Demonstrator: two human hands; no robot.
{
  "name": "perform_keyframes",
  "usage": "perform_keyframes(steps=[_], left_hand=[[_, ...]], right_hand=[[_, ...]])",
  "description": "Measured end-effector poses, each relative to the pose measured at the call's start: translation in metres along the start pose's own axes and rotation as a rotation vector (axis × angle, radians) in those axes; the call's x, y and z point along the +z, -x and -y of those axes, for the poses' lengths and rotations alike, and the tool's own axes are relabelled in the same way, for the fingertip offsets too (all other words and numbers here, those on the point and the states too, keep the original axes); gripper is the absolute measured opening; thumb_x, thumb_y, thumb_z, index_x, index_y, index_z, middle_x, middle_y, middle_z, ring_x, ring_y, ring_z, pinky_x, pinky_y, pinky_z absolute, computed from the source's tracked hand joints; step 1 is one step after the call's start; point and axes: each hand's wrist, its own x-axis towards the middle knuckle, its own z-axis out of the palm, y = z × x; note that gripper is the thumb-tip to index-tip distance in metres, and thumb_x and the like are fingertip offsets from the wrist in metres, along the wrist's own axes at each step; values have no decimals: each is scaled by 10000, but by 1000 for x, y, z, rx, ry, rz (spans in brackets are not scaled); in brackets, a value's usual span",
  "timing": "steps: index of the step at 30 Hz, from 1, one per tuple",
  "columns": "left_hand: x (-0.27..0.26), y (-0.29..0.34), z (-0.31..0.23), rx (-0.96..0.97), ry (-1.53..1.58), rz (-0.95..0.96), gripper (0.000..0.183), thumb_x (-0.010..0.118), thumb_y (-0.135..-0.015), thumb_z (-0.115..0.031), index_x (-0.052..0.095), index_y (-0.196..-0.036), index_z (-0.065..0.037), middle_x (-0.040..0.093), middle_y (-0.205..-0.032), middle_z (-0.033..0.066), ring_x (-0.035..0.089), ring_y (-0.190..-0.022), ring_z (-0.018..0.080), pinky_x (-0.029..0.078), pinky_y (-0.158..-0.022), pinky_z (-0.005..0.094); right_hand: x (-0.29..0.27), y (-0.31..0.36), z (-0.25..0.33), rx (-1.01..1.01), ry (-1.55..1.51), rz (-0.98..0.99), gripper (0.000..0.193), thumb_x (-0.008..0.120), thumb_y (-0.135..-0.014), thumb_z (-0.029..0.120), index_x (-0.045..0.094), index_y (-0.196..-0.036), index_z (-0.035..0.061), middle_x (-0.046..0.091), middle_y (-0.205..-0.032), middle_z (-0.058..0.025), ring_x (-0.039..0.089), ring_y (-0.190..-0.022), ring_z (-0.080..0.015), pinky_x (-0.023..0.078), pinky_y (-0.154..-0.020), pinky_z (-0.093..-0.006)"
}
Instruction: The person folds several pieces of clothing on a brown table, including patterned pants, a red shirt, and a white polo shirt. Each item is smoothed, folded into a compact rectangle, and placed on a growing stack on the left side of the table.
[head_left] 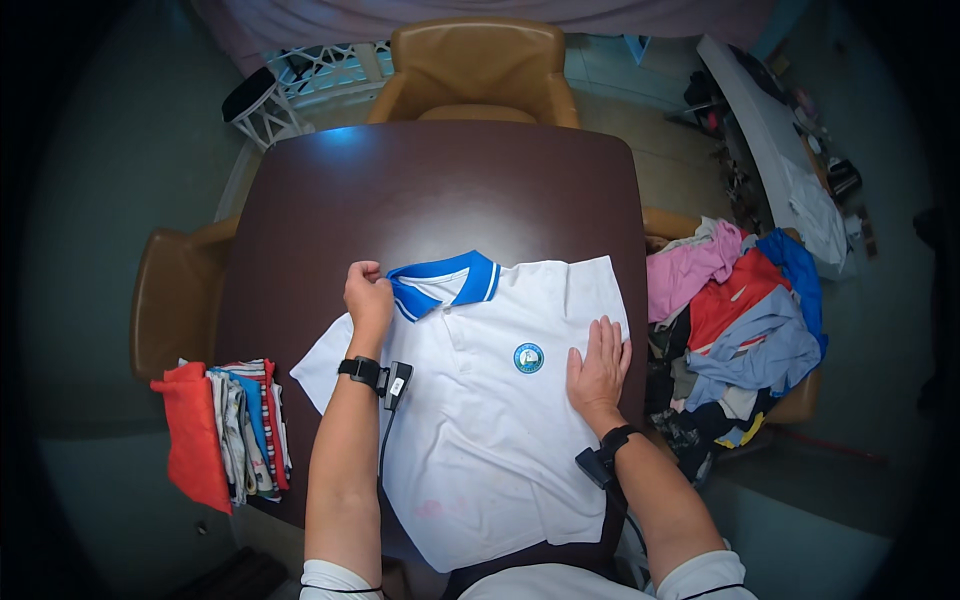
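A white polo shirt (490, 400) with a blue collar (475, 282) lies spread front side up, its collar pointing away from me. A round badge (528, 358) sits on its chest, and a faint pink stain shows near the hem. Just left of the collar, my left hand (367, 295) has its fingers closed at the shirt's shoulder; the fabric between them is mostly hidden. Flat on the right side of the shirt, below the sleeve, rests my right hand (599, 368), fingers stretched out. Each wrist wears a black strap with a small device.
The shirt lies on a dark brown table (430, 190). Folded clothes (235, 430) stand at its left edge. A heap of loose clothes (735, 320) fills a chair on the right. Tan armchairs (478, 65) stand at the far side and left.
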Motion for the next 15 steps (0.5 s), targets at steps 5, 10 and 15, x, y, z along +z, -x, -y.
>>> perform_keyframes(steps=[5, 10, 15], left_hand=[[-17, 9, -13, 611, -214, 248, 272, 665, -891, 98, 767, -1091, -55, 740, -1162, 124, 761, -964, 370, 619, -918, 442], [-31, -1, -28, 773, -602, 630, 353, 697, -839, 104, 804, -1124, -75, 762, -1223, 107, 766, -1052, 356, 623, -936, 461], [-40, -22, -47, 703, -800, 763, 306, 698, -905, 59, 835, -1129, -99, 768, -1232, 118, 766, -1093, 352, 621, -992, 439]], right_hand=[[0, 1, -5, 8, 3, -6, 719, 659, -1037, 317, 432, -1626, -29, 386, -1735, -203, 274, -1651, -397, 161, -1342, -603], [0, 1, -3, 7, 2, -6, 722, 665, -1030, 312, 435, -1624, -27, 386, -1735, -202, 277, -1650, -397, 166, -1339, -605], [1, 0, -6, 9, 2, -9, 724, 669, -1026, 311, 438, -1624, -25, 389, -1733, -202, 279, -1649, -396, 168, -1338, -603]])
